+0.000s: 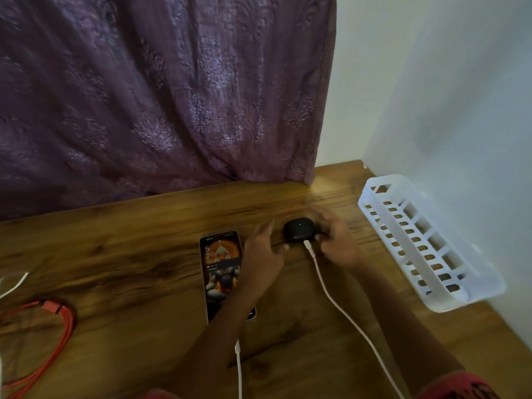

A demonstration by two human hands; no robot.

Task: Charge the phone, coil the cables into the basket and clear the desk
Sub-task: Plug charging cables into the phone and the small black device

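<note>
Your one head-worn wide-angle camera looked forward and down from the near side of the worktop (115,254), close above it. It faced the far curtain (144,96), with the wall (446,82) at right.

A phone (221,272), screen lit, is lying face up on the wooden surface (138,249); a white cable (339,306) is running from a black case (298,229) toward the near edge; a red cable (62,315) is lying loosely looped at left; a slotted white basket (472,296) is resting at right, against the wall.
</note>
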